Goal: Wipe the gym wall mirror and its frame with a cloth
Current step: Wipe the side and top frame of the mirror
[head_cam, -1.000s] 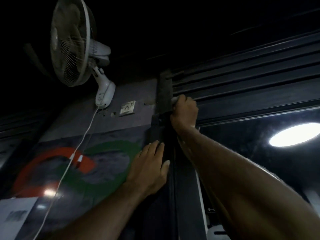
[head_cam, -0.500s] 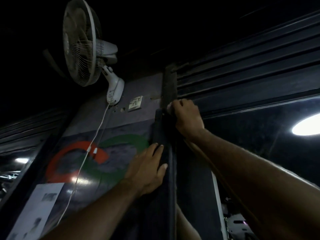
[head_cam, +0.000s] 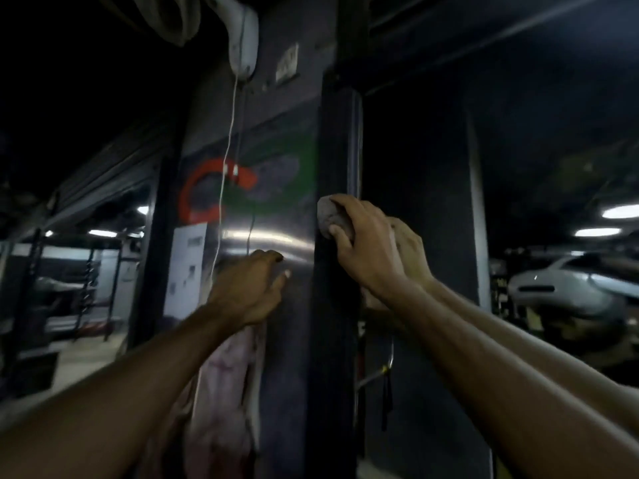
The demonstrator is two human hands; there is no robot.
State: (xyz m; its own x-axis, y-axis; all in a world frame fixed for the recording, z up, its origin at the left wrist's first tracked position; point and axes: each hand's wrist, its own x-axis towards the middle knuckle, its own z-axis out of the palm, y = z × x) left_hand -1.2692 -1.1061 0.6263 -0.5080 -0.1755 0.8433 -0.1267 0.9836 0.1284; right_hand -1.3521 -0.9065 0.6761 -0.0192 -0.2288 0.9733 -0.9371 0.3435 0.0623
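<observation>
My right hand (head_cam: 366, 247) grips a bunched grey cloth (head_cam: 330, 219) and presses it against the dark vertical mirror frame (head_cam: 337, 140), at about mid height. The wall mirror (head_cam: 539, 174) lies to the right of the frame and shows my hand's reflection and ceiling lights. My left hand (head_cam: 252, 288) rests with its fingers loosely bent on the glossy wall panel (head_cam: 276, 236) just left of the frame, holding nothing.
A white wall fan mount (head_cam: 242, 39) hangs top centre with a white cord (head_cam: 224, 174) running down the panel. A red and green logo (head_cam: 214, 191) and a white notice (head_cam: 185, 271) are on the panel. A pale towel (head_cam: 224, 385) hangs below my left hand.
My right hand has slid the cloth down the frame from its top corner to mid height. The view has dropped with it, and my left hand has shifted lower on the panel.
</observation>
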